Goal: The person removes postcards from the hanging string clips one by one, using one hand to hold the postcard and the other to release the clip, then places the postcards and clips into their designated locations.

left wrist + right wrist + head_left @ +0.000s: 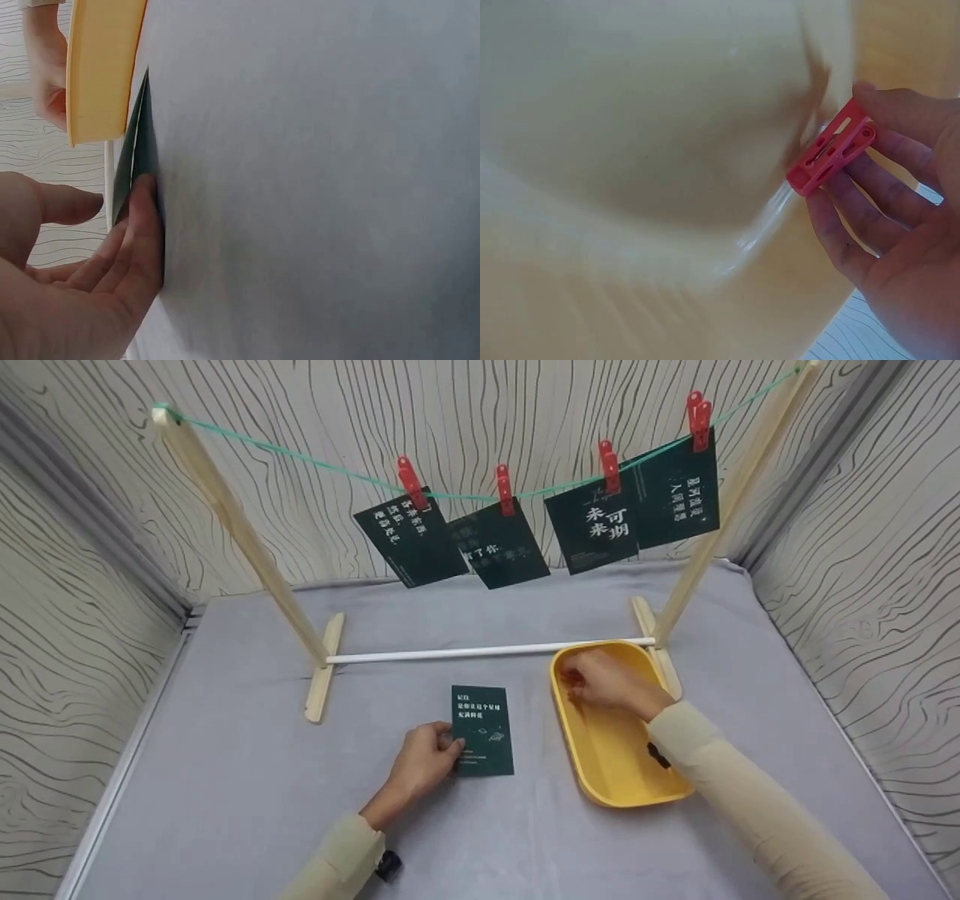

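Observation:
My left hand (424, 761) holds a dark green card (484, 731) with white print by its left edge, over the grey cloth. The thumb lies over the card's face in the head view; in the left wrist view the fingers reach under the card (126, 176). Inside the yellow tray (615, 776), toward its far end, is my right hand (604, 679). It pinches a red clothespin (832, 154) between thumb and fingers, low by the tray's corner. In the head view that clothespin is hardly visible behind the fingers.
Behind the hands stands a wooden frame (247, 544) with a white crossbar (480, 650) low down. From its green string (300, 456) several dark cards (506, 544) hang by red clothespins (504, 487). Wood-grain panels (97, 495) enclose the table.

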A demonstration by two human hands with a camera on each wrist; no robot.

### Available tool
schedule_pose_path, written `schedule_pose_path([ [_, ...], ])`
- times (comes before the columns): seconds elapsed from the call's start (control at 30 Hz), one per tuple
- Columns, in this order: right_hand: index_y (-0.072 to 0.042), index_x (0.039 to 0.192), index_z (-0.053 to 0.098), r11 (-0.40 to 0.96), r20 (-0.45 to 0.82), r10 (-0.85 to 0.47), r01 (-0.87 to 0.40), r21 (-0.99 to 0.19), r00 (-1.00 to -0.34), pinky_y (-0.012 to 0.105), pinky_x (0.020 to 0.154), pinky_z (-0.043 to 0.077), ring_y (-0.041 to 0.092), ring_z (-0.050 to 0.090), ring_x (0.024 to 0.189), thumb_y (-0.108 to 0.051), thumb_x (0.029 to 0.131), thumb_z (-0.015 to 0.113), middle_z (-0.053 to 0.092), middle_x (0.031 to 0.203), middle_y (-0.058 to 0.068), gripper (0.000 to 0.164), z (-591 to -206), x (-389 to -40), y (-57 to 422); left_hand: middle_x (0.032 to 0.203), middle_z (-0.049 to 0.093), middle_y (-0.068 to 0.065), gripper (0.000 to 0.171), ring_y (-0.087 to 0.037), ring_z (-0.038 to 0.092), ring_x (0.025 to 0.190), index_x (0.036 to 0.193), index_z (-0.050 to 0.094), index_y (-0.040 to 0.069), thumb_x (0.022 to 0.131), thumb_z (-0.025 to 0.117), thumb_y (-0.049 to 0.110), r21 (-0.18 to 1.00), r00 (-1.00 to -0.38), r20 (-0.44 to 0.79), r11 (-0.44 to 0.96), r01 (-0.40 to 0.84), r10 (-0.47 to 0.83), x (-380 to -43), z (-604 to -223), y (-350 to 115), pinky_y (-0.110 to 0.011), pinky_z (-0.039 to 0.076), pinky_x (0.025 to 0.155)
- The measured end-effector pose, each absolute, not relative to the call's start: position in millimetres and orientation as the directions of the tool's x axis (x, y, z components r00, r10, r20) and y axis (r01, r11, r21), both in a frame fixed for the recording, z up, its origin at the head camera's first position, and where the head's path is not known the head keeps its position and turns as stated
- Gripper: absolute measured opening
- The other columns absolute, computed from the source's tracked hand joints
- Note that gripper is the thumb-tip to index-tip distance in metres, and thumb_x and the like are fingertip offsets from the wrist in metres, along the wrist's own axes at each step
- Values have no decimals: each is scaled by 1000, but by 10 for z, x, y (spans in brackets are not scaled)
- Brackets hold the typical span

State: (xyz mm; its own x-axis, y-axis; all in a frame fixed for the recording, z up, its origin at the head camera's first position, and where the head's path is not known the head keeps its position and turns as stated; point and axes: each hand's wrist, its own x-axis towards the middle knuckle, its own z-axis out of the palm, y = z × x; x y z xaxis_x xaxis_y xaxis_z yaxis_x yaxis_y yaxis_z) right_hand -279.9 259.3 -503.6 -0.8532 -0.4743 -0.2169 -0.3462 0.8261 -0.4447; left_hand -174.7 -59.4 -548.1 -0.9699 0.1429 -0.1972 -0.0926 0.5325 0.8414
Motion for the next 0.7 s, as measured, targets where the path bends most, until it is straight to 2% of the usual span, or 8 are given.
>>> schedule_pose_path([
  [0.2, -13, 105, 73, 816, -187, -503, -392, -424, -844, 35, 84, 51, 22, 59, 90, -7, 94, 73, 66, 92, 3, 13, -5083, -2831, 2620, 68, 67, -1, 36, -7, 55, 56, 128, 65, -14, 102, 64, 11, 818, -972, -183, 571, -66, 150, -1723, -5445, -617, -20, 39, 48],
  [0.4, -11, 101, 71, 805, -153, -521, -424, -414, -840, 33, 78, 47, 21, 57, 85, -6, 92, 71, 60, 85, 3, 11, -5135, -2849, 2637, 71, 72, -3, 26, -7, 57, 55, 113, 74, -12, 101, 65, 10, 792, -977, -127, 610, 4, 172, -1714, -5433, -613, -20, 42, 47],
  [0.7, -11, 103, 71, 814, -158, -502, -403, -419, -850, 34, 80, 48, 22, 58, 86, -6, 93, 71, 62, 87, 3, 11, -5133, -2821, 2622, 78, 73, -6, 24, -9, 60, 59, 111, 75, -10, 101, 65, 9, 778, -976, -154, 628, -24, 153, -1722, -5415, -595, -22, 44, 49],
])
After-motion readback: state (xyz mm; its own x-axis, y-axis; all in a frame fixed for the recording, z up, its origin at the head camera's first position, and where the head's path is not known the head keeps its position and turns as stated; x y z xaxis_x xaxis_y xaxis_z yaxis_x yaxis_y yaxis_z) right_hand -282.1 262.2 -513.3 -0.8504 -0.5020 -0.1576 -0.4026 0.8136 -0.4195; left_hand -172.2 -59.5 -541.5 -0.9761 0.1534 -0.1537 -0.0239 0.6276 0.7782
